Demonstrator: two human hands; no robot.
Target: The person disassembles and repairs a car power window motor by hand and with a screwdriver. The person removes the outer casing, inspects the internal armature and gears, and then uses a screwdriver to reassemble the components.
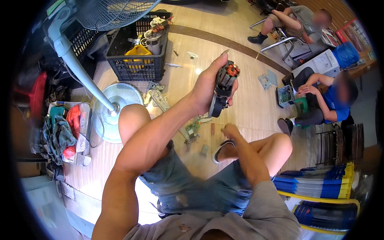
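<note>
My left hand (208,82) is raised over the floor, fingers wrapped around a black electric motor part (225,82). Copper windings show at its upper end, and a round black piece forms its lower end. My right hand (231,131) hangs lower, above my right foot, with its fingers curled in; whatever they may hold is hidden. Just left of it, a thin red-handled tool (212,129), perhaps a screwdriver, lies on the floor. Between my knees are a green circuit board (193,127) and small loose parts.
A black crate (136,68) with a yellow item and machine parts stands at the far left. Near it is a blue standing fan (66,46). Metal parts (157,98) lie below the crate. Two seated people (306,24) are at the right, one beside an opened metal box (285,96).
</note>
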